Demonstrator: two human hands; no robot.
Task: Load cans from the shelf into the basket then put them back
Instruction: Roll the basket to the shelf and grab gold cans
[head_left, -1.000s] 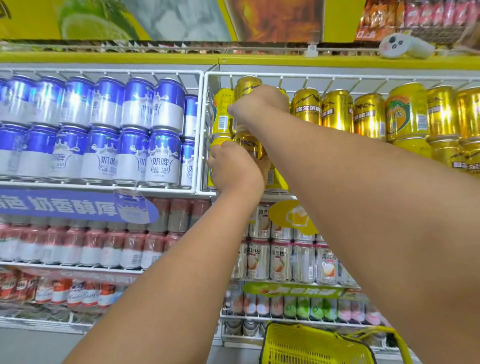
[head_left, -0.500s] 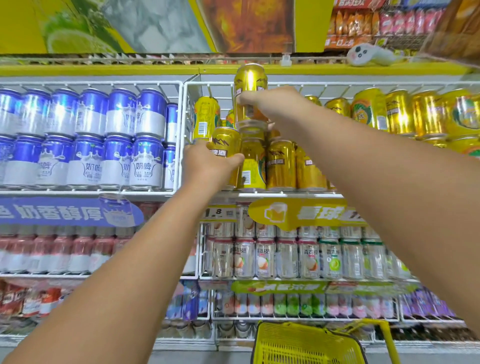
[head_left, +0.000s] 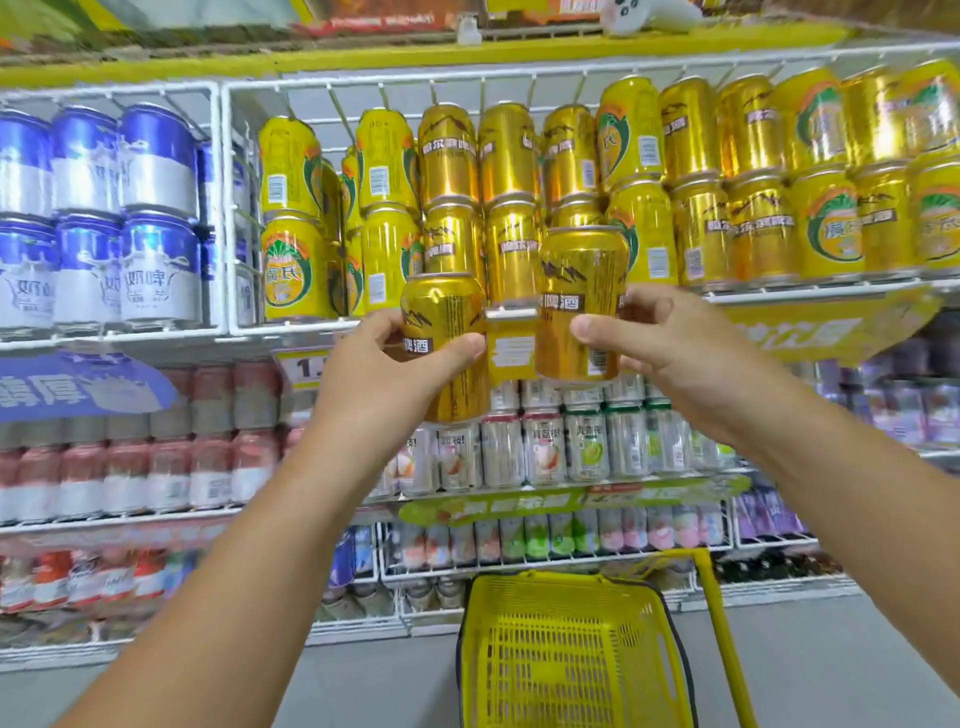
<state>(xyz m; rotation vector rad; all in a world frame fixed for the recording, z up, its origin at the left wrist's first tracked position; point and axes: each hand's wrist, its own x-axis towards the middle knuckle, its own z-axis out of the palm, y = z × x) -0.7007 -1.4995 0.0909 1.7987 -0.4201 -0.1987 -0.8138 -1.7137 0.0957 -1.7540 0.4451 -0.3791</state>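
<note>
Each hand holds a gold can upright before the shelf: left hand fingers clamped on one can, right hand on another. The basket sits at 6 o'clock, below both.

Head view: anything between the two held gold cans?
No object between left hand's gold can and right hand's gold can; the gap shows shelved gold cans behind.

Gold cans – glossy metal; basket – yellow perforated plastic; shelf – white-coated wire
</note>
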